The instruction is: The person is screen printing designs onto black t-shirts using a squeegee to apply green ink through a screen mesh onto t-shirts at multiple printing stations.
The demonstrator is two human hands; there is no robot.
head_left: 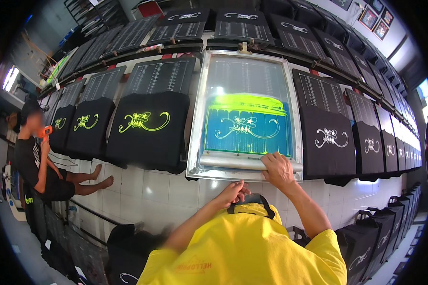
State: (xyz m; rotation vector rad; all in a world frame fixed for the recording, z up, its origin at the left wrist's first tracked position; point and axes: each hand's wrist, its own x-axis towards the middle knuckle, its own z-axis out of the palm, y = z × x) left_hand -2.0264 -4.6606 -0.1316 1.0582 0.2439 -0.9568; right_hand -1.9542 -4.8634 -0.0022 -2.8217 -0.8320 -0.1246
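A metal-framed printing screen (193, 142) lies over a black shirt board in front of me. Its blue stencil (223, 118) shows a scroll-and-flower design, with a thick band of neon yellow ink (247, 100) across the upper part. My right hand (277, 168) grips the right end of a long pale squeegee (228, 160) that rests across the screen's near end. Just below the frame's near edge is my left hand (233, 194), apart from the screen, its fingers loosely bent and nothing visible in them.
Black shirts with yellow prints (145, 126) lie on boards to the left; shirts with white prints (329, 142) line the right. A metal rail (176, 46) runs behind. At left, a seated person (38, 156) holds an orange device (44, 133). More shirt boards (366, 242) stand lower right.
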